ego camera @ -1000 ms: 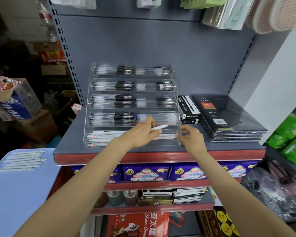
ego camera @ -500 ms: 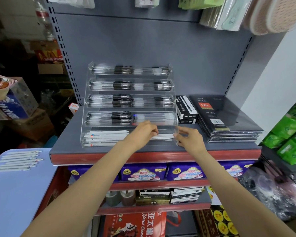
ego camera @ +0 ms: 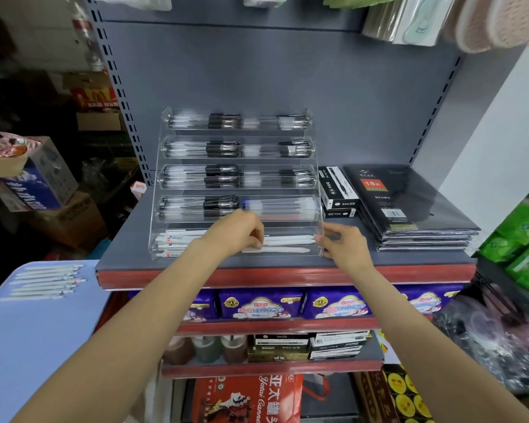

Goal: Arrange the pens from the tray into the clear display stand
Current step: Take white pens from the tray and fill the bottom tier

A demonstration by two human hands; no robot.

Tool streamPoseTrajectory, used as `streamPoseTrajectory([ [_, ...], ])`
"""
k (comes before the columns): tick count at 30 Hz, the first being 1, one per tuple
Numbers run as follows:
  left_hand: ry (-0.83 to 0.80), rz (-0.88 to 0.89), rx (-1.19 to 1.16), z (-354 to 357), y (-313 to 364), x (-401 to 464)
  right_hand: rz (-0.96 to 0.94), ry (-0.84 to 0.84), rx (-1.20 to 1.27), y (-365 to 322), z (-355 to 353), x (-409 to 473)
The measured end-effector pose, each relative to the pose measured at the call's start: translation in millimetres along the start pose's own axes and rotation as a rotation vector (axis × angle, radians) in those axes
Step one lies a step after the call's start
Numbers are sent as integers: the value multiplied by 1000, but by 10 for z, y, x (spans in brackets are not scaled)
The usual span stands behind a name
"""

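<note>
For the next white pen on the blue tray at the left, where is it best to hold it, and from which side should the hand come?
Probably pinch the nearest white pen at mid-barrel, coming from above with the left hand. The pens lie flat, side by side on the blue tray, so only their tops are free.

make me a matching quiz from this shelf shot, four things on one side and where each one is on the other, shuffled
Things:
1. left hand
2. right hand
3. loose white pens
4. black diary stack

Places:
A. on the blue surface, lower left
B. on the shelf right of the clear display stand
C. at the stand's right front corner
D. in the stand's bottom tier, on a white pen

Pairs: 1-D, 2-C, 3-A, 4-B
</note>
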State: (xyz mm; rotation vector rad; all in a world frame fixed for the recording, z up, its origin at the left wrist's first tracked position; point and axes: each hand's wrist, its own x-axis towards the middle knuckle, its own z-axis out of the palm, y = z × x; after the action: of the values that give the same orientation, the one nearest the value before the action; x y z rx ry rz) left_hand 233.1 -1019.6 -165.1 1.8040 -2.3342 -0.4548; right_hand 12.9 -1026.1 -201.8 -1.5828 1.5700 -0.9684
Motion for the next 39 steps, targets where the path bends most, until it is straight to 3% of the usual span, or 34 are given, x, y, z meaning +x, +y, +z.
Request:
streamPoseTrajectory([
  [14,78,-77,59,133,221,122,31,-11,0,-49,-14,-33],
  [18,104,-51,-69,118,160,84,-6,10,-113,-151,-10,-76],
  [20,157,-34,-171,99,110,20,-98,104,-228,-245,34,-119],
  [23,259,-23,-331,36,-8,-173,-241,159,-214,-489,163,-222],
  [29,509,-92,-612,-233,-527,-810,-306,-144,-59,-1110,849,-479],
  [35,682,-315,-531,-382,-1710,-1653,-387,-417,-54,-1752,2151,-780],
  [39,694,-540,-496,-348,-2681,-2203,-409,-594,-94,-2110,3237,-1051],
])
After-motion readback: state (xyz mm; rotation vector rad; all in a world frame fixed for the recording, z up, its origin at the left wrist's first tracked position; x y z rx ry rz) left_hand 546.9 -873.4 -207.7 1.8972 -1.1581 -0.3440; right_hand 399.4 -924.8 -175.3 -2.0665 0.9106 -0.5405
